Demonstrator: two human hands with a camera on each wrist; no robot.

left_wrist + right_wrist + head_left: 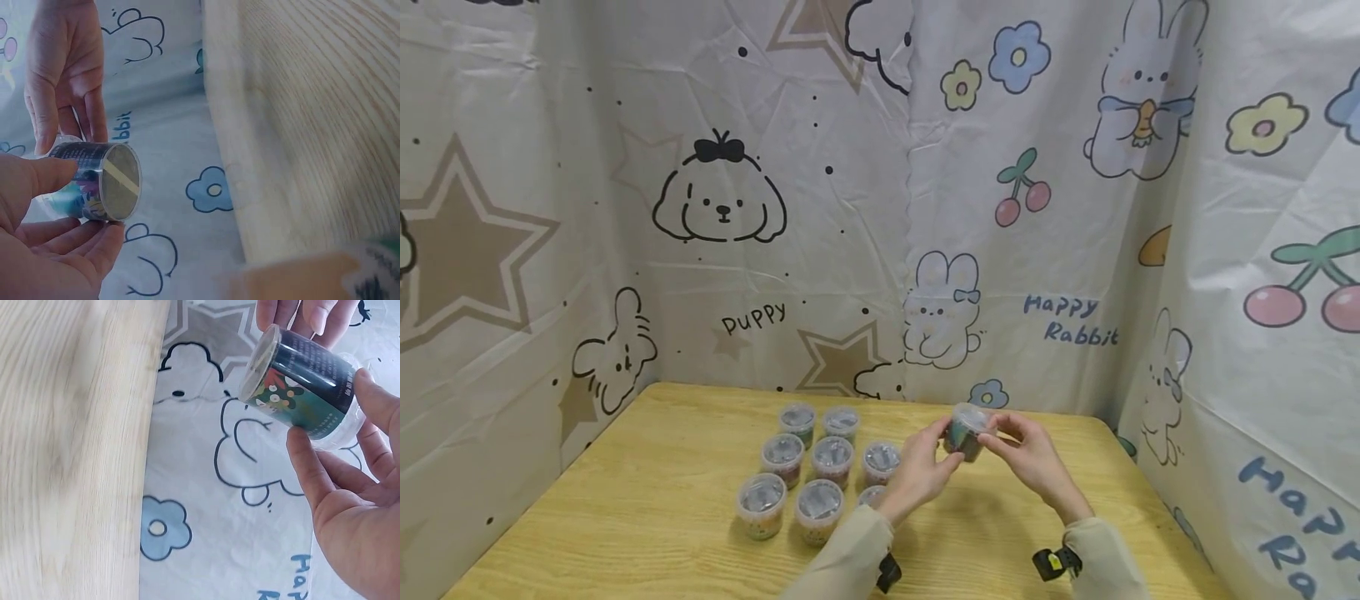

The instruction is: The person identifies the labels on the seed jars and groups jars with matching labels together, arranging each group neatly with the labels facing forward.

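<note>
Both hands hold up a small round tub [967, 432] with a clear plastic lid and a dark green printed label. My left hand [922, 467] grips its side; in the left wrist view, the thumb [53, 175] lies along the label and the fingers pass underneath. From the other side, my right hand [1033, 457] has thumb and fingers round the lid end. The tub [303, 384] is tilted in the right wrist view, its pale flat base facing away from the right palm.
Several similar lidded tubs [782, 454] stand in rows on the wooden table [662, 475], left of the hands. The left forearm partly covers one tub [871, 496]. A printed cloth [820, 250] hangs along the table's back and sides.
</note>
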